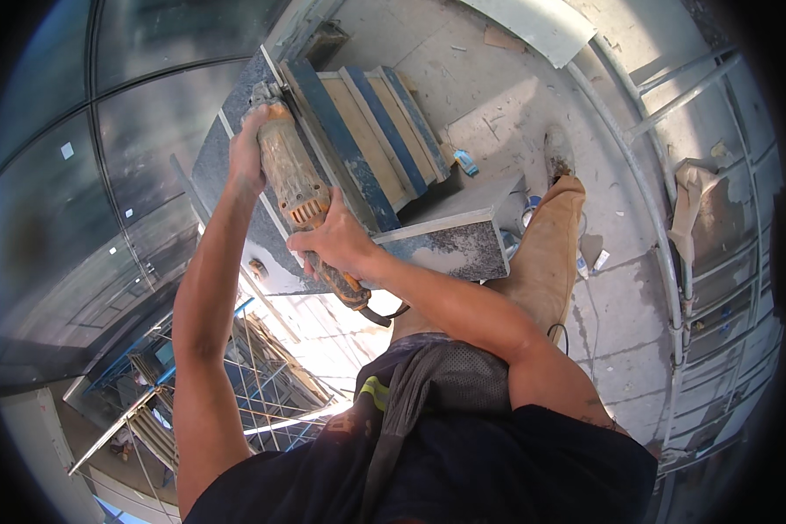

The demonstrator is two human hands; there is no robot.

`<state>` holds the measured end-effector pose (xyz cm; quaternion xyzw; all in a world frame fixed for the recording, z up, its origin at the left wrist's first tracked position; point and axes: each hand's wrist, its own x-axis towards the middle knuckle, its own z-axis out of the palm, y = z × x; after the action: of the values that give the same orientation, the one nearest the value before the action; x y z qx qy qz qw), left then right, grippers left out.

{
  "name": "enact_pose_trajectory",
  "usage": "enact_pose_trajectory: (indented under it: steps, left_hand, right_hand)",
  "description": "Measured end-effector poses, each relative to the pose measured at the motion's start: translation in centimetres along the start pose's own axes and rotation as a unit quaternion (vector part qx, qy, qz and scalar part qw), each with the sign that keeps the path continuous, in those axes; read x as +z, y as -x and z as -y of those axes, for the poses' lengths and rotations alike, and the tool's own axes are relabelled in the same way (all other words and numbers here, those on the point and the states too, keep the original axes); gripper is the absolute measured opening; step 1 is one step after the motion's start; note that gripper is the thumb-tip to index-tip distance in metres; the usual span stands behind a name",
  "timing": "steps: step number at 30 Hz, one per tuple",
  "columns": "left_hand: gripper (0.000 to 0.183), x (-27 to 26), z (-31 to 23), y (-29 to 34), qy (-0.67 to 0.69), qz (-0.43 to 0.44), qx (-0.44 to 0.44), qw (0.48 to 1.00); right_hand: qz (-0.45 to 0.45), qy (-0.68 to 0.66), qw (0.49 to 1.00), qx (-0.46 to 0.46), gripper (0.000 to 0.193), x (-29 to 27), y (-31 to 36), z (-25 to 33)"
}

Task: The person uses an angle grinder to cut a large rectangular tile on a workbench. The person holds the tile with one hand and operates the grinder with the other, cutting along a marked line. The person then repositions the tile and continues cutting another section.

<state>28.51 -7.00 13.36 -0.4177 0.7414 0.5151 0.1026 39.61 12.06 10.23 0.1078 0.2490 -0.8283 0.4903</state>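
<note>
Both my hands grip a dusty orange angle grinder (290, 166), which runs from upper left to lower right. My left hand (247, 150) is closed around its front end, near the head. My right hand (342, 237) is wrapped around the rear of the body, by the vents. A black cord leaves the handle toward my waist. The grinder's head is at the edge of a dark speckled stone slab (211, 166); its disc cannot be made out clearly. Just right of the tool stands a stack of blue-edged wooden boards (371, 131).
A pale-edged speckled panel (454, 249) lies in front of my legs. Metal railings (624, 131) run along the right. Dark glass panes (148, 131) rise on the left, with scaffolding (262, 375) below. A light-blue packet (465, 162) lies on the concrete floor (489, 105).
</note>
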Motion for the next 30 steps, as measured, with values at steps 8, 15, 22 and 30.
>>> enact_pose_trajectory:
  steps: [8,15,22,30]
  left_hand:
    - [0.062,0.2,-0.2,0.2,-0.006,-0.003,-0.011,1.0]
    - [0.058,0.2,0.1,1.0,0.004,0.018,-0.007,1.0]
    - [0.059,0.1,0.2,1.5,0.0,0.013,0.004,1.0]
    - [0.06,-0.2,-0.1,-0.6,-0.026,-0.008,-0.005,1.0]
  right_hand:
    - [-0.006,-0.008,1.0,0.015,0.078,0.2,0.4,0.3]
    - [0.011,-0.024,1.0,0.006,0.072,0.0,1.3,-0.3]
    - [0.005,-0.017,1.0,0.0,0.074,0.0,1.5,-0.8]
    - [0.013,-0.043,0.999,0.007,0.076,-0.1,-0.2,-0.2]
